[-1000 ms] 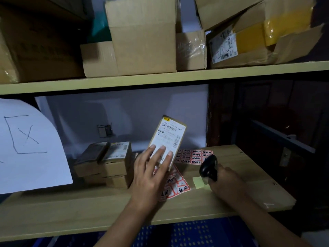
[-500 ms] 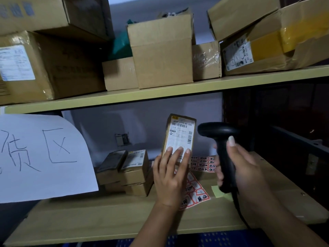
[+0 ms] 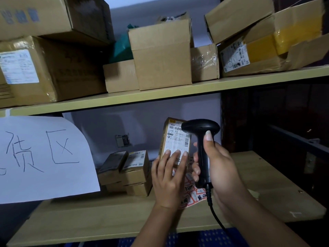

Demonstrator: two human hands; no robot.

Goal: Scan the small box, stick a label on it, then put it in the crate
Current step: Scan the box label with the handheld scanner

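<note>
My left hand (image 3: 169, 177) holds a small brown box (image 3: 173, 139) upright above the lower shelf, its white barcode label facing me. My right hand (image 3: 216, 163) grips a black handheld scanner (image 3: 201, 132) by its handle, the head pointing left and overlapping the box's upper right corner. The scanner's cable (image 3: 216, 216) hangs down toward me. Red-and-white sticker sheets (image 3: 195, 193) lie on the shelf behind my hands. A blue crate (image 3: 210, 237) shows at the bottom edge, below the shelf.
Several small labelled boxes (image 3: 131, 172) are stacked on the lower wooden shelf (image 3: 106, 216), left of my hands. A white paper sign (image 3: 44, 157) with handwriting hangs at the left. Large cartons (image 3: 160, 56) crowd the upper shelf. A dark frame stands at the right.
My right hand lifted the scanner off the shelf and brought it left, up against the box's label. The left hand kept the box upright. My view tilted up and rightward.
</note>
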